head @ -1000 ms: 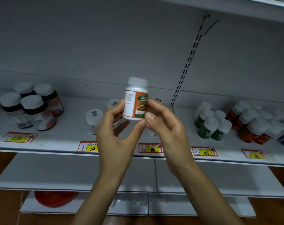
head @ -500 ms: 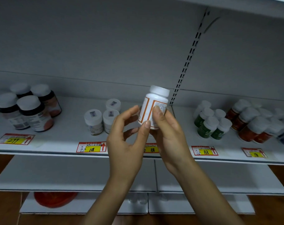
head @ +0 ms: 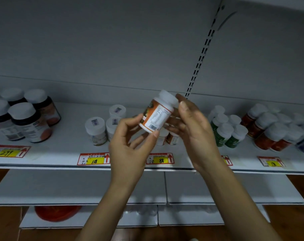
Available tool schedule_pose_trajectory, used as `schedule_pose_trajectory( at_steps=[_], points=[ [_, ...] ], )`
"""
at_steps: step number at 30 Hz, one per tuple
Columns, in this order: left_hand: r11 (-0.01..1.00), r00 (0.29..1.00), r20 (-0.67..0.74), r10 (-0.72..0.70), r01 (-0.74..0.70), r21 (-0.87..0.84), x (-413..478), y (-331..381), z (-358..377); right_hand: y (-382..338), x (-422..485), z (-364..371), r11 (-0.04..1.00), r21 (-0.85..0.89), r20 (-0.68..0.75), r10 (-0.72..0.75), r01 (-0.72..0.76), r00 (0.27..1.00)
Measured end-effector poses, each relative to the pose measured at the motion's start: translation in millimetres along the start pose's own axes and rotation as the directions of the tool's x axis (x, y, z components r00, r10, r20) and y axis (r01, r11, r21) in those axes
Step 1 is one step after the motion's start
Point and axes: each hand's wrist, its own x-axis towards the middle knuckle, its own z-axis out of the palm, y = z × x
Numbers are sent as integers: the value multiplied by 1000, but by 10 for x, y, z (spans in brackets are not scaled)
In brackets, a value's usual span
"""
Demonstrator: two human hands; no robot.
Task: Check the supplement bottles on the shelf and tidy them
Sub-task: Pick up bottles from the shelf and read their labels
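Above the front edge of a white shop shelf (head: pixel 61 153), an orange-labelled supplement bottle (head: pixel 156 117) is held up between two bare hands.

The bottle is tilted, with its white cap pointed up and to the right, and a white printed panel with a barcode is turned toward the camera. Its lower end is pinched between the curled thumb and fingers of the left hand (head: pixel 130 143). Its cap end is gripped by the right hand (head: pixel 194 131), whose fingers are curled behind it. On the shelf behind, what appear to be two small orange-labelled bottles (head: pixel 173 139) are partly hidden by the hands. White-lidded jars (head: pixel 95 129) are grouped just to their left, with dark bottles (head: pixel 29 122) further left. Green bottles (head: pixel 226 133) and red-brown bottles (head: pixel 267 134) are set to the right. Price tags marked 118 (head: pixel 94 159) and 88 (head: pixel 160 159) are fixed along the edge.
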Motion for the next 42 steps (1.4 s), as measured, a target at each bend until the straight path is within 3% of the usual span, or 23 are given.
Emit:
schedule_pose_trajectory(
  at_steps=[2,5,10,12,15,18,24,29,32,36,42],
  points=[
    [973,988,58,141,-149,176,80,-51,-9,-130,57,-59,988,-140,13,-60,61,998],
    [940,968,109,227,-247,234,251,-114,74,-255,235,-147,958,-263,15,-112,112,994],
    [896,987,160,33,-101,433,415,-423,243,-199,683,-244,881,-419,-44,-262,221,964],
    [764,956,280,82,-241,599,372,-611,277,-94,857,-266,824,-515,-22,-288,236,957],
    [558,888,452,92,-421,715,301,-800,316,126,1058,-294,740,-641,73,-208,206,975],
    [457,858,509,72,-482,748,293,-924,319,355,1206,-290,578,-792,149,-127,195,981],
    [446,865,497,65,-471,761,332,-926,328,501,1351,-248,139,-967,224,61,214,973],
    [470,875,484,9,-431,771,303,-940,336,528,1465,-215,-43,-954,289,126,296,949],
    [467,871,492,-10,-431,772,304,-942,328,530,1494,-197,-24,-949,310,132,316,942],
    [457,870,493,10,-443,772,304,-944,327,575,1597,-201,237,-953,186,-23,187,982],
    [406,851,526,-4,-479,778,294,-944,319,707,1739,-305,303,-952,102,163,48,981]
  ],
)
